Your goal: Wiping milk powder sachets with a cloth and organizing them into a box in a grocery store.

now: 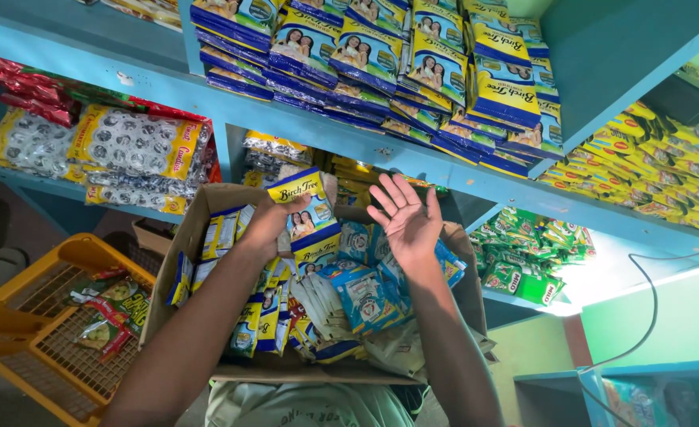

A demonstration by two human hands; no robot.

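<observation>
Sachet strip (308,217) hangs lengthwise from my left hand (266,225), fingers pinching its top, above the cardboard box (207,198); my right hand (407,217) beside it, fingers spread, empty.

Yellow plastic crate (17,312) lower left, green sachets (535,253) on the blue shelf (349,130), black cable (642,316) at right.

Sachets (308,217) blue-yellow; box (207,198) brown; shelf (412,158) light blue; crate (17,316) yellow-orange.
</observation>
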